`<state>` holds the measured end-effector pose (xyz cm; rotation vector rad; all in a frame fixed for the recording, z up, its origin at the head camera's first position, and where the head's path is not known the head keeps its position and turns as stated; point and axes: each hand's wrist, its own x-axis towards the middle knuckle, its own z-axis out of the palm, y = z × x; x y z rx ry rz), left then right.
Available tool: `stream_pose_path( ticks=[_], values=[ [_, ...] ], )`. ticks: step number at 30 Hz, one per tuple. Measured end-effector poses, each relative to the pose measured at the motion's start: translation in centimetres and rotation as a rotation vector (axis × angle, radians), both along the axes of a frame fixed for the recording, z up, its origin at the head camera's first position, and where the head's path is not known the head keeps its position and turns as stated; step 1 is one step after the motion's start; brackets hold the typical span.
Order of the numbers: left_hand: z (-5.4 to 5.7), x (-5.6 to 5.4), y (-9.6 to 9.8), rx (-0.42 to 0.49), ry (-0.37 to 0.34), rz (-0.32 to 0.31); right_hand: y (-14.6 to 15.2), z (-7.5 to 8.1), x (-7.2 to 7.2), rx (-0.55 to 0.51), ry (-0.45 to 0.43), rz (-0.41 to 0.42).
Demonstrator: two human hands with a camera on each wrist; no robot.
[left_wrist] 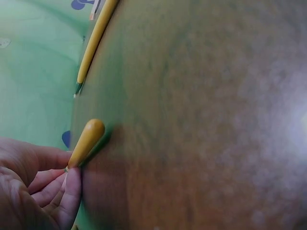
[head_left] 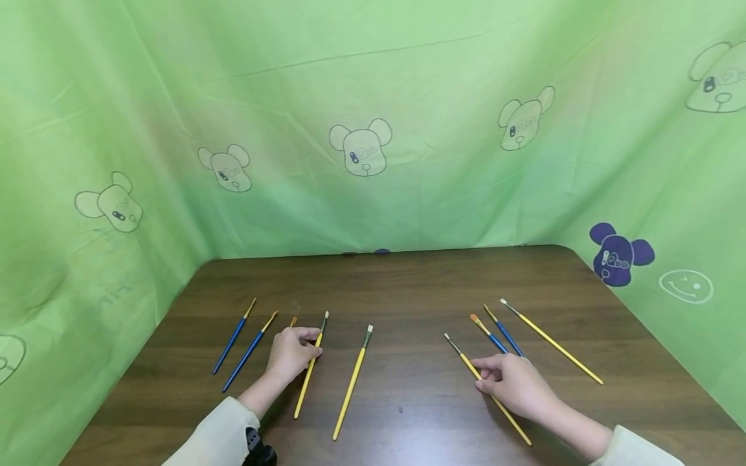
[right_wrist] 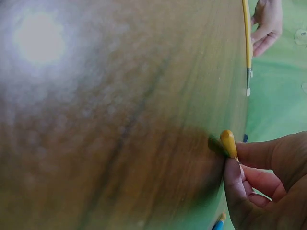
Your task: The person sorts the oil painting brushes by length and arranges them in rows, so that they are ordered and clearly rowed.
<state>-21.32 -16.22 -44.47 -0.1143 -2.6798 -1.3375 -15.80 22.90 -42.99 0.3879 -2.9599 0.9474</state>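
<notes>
My left hand (head_left: 291, 355) pinches a yellow-handled paintbrush (head_left: 304, 392) near its metal collar, bristles pointing away from me. The rounded handle end of that brush (left_wrist: 88, 139) shows large in the left wrist view. On the right, my right hand (head_left: 515, 383) pinches another yellow paintbrush (head_left: 513, 422) at the middle of its handle, tilted up to the left. Its handle end (right_wrist: 228, 142) faces the camera in the right wrist view. Between the hands lies a third yellow paintbrush (head_left: 351, 388) with pale flat bristles.
Two blue paintbrushes (head_left: 234, 343) lie left of my left hand, and an orange brush tip (head_left: 294, 321) peeks out behind it. Beyond my right hand are two blue paintbrushes (head_left: 506, 332) and a yellow one (head_left: 562, 351). A green printed cloth (head_left: 419, 194) surrounds the brown table (head_left: 396, 285).
</notes>
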Motion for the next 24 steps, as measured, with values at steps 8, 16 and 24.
stream_pose_path(
  ticks=[8,16,24],
  values=[
    [-0.1,-0.2,-0.1,0.053,-0.062,0.012,0.4,0.0,-0.1,-0.063,-0.031,0.045],
    [-0.2,-0.3,0.0,0.068,-0.09,0.012,0.6,0.1,-0.3,-0.18,-0.091,0.099],
    [0.5,-0.8,0.3,0.186,-0.157,0.031,0.0,1.6,-1.2,-0.308,-0.179,0.087]
  ],
)
